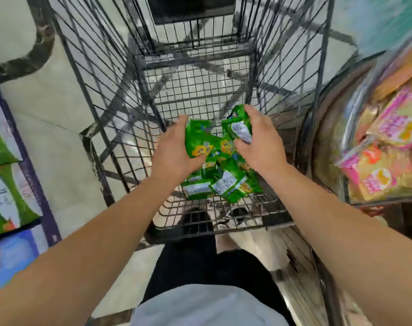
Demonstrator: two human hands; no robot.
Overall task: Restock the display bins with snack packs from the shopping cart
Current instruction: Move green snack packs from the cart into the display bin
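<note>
Head view — both hands' fingers (256, 114) clasp crinkled green snack packs (207, 142) in cart (120, 95).

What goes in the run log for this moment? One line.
stage: gathering | left hand: grips green snack packs | right hand: grips packs | place: shopping cart

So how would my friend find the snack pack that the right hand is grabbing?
Look into the black wire shopping cart, at the heap of green snack packs near its close end. The right hand grips the pack in question at the heap's top right. Unlike its neighbours, it is lifted and shows its pale printed back panel.
</note>
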